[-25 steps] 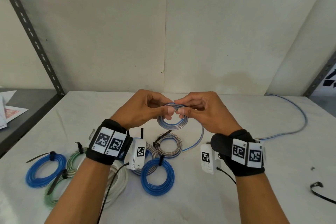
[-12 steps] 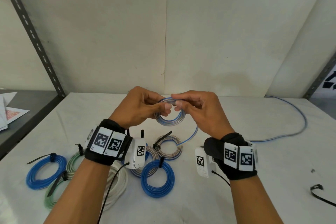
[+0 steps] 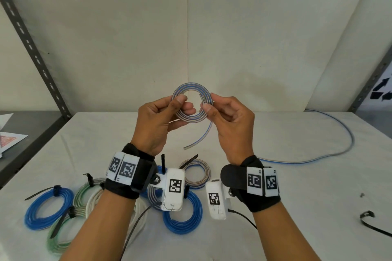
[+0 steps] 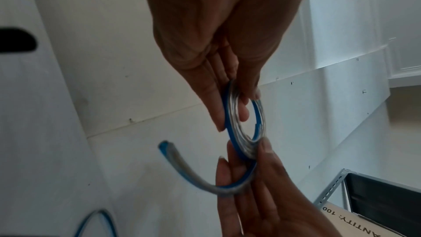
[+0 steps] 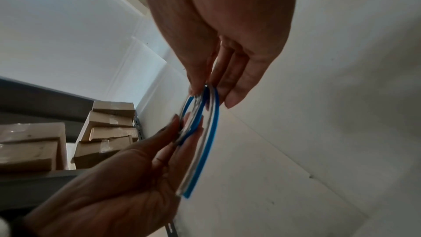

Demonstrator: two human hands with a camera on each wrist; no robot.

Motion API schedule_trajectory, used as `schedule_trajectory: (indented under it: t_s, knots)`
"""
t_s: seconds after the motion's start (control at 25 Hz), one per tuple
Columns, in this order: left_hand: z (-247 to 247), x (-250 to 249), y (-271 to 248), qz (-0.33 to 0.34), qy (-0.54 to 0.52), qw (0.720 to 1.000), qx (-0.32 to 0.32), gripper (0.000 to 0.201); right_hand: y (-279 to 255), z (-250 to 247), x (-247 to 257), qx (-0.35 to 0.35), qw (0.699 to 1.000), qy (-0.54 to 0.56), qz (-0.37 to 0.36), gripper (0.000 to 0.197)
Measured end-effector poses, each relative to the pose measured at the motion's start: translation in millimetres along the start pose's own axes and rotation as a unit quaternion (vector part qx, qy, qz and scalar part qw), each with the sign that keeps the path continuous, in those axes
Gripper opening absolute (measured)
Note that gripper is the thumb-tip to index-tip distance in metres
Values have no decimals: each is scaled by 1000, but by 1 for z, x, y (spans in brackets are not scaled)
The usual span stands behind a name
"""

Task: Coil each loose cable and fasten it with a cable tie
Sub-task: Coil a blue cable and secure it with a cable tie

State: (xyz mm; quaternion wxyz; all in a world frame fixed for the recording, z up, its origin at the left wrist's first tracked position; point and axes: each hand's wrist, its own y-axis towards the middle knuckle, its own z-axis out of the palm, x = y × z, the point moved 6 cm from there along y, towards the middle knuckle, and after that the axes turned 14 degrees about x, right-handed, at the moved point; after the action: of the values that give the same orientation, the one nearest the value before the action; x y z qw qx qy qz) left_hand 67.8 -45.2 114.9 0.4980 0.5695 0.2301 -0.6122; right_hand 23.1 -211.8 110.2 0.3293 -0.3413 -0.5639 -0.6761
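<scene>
The springy, light cable coil (image 3: 192, 103) is being pinched above the tabletop (image 3: 297, 186) by the left hand (image 3: 158, 122) and right hand (image 3: 230, 122); opposite rims are probably best gripped, lest it unwind.

White table (image 3: 297, 186) bearing tied cable coils (image 3: 47, 207), a loose blue-grey cable (image 3: 347, 133) and a black cable tie (image 3: 373, 222).

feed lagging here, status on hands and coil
Left hand and right hand both pinch silver-blue coil. Tail end loose, untied. Nothing in the way.
</scene>
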Motion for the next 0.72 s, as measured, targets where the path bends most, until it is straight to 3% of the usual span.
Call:
schedule_trajectory:
  t_s: [0.2,0.48,0.6,0.72]
  knots:
    - [8,3,-1,-1,-19,1000,-6,15,-4,-2,1,-53,998,40,-8,12]
    - [9,5,-3,-3,-6,1000,0,23,-1,-2,1,-22,999,22,10,18]
    - [5,2,-3,-21,113,993,34,48,4,-11,6,69,997,-32,12,16]
    - [8,8,-2,-99,207,970,83,65,3,-11,5,204,967,-144,50,13]
